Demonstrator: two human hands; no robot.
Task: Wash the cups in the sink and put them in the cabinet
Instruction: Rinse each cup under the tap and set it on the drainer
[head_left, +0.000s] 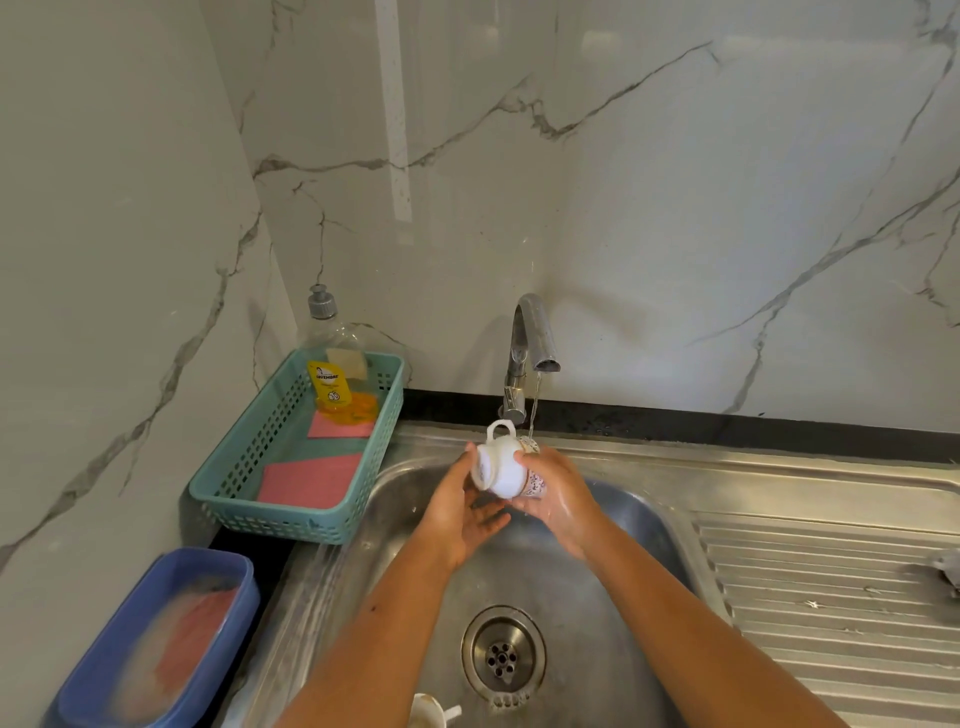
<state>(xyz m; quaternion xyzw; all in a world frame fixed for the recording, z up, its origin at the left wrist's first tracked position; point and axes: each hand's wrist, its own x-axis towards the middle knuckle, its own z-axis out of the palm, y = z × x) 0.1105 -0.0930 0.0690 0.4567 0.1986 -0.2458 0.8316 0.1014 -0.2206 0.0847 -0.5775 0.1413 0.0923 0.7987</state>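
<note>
Cup (501, 467): white, printed pattern near the rim. It was in mid-air just below the tap (530, 338), over the back part of the sink (649, 525). It lay on its side with the handle up, base facing left of the tap, mouth facing right.

Right grip (553, 488) was holding it, wet fingers and thumb curled round the mouth end. Left grip (462, 512) was wide: fingers straight and slack, palm up under the cup, thumb edge against the cup's base. It held nothing.

Water (534, 410) ran from the tap in a thin stream and landed on the cup's rim end, just beside my right fingers.

Drain (503, 656) sat well in front of the tap, between my forearms. Second cup (431, 713), pale, was in the sink in front of the tap and slightly left. The frame edge cut most of it off, so I couldn't tell how it sat.

Right of the tap: ribbed drainboard (831, 597), a few wet spots.

Left of the tap: teal basket (291, 517) on the black table (675, 415), hard against the sink rim. Inside it:
- clear soap bottle (330, 358), yellow label, at the wall end
- sponge (353, 362) just beside the bottle
- two pink cloths (311, 480) flat on the basket floor

Further left of the tap and nearer me: blue tub (104, 675) with something pink inside, too blurred to identify.

Behind the tap: marble-look wall (675, 208).
</note>
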